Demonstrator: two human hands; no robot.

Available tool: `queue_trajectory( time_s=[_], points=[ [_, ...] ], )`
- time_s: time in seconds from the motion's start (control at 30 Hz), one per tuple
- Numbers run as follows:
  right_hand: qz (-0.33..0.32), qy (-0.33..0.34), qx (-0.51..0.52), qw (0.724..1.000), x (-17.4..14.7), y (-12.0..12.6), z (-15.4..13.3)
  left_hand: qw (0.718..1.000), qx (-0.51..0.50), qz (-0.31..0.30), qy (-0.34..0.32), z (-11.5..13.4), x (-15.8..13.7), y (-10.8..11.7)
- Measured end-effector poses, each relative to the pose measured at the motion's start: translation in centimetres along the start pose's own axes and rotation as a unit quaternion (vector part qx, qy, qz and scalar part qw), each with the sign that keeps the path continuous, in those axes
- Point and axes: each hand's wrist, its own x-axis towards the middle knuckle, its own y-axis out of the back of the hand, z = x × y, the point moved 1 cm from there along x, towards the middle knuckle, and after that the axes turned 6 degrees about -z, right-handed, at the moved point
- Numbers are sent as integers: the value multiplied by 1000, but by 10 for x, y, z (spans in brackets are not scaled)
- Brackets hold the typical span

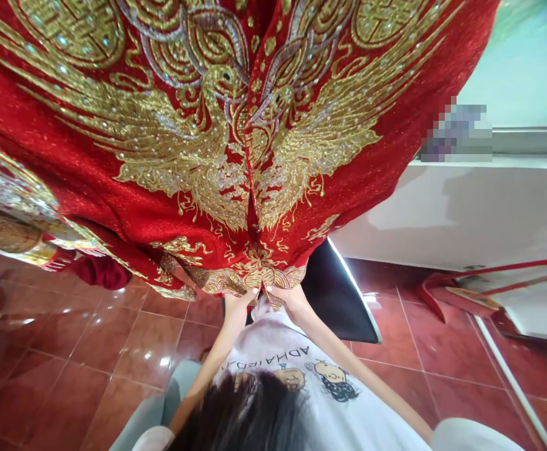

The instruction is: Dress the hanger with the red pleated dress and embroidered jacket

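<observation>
A red embroidered jacket (348,169) with gold birds and round gold medallions fills the upper part of the view. Its two front edges meet along the middle, with a narrow gap low down. At the patterned gold hem, my left hand (238,302) pinches the left front corner, thumb on top. Close beside it, my right hand (288,295) grips the right front corner the same way. The corners sit side by side, nearly touching. My fingers beneath the cloth are hidden.
A dark panel with a bright edge (343,294) stands behind my right arm. A red dustpan (435,297) and long handles lie at the right, by a white wall (489,213). More ornate cloth (24,181) hangs at the left above red floor tiles (114,338).
</observation>
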Motion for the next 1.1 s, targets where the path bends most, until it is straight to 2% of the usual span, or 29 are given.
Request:
queue_trajectory(
  time_s=[0.07,0.17,0.43,0.6,0.8,0.97,1.1],
  points=[
    [-13,-12,8,1000,-3,-3,-4,999,-32,-24,20,4,-3,-6],
    [-18,-19,16,1000,-5,-5,-8,996,-83,-23,17,9,-5,-12],
    [19,-24,57,998,-5,-16,-5,990,-132,-27,36,10,-8,-18],
    [35,-29,77,996,-8,-25,-6,990,-131,-31,30,9,-8,-20],
    [62,-32,82,994,-9,-24,-7,993,-109,-38,28,10,-10,-20],
    [55,-49,96,993,-10,-23,-8,994,-101,-33,31,12,-11,-21],
    [54,-36,94,993,-10,-26,-8,993,-104,-34,34,11,-11,-21]
  ],
)
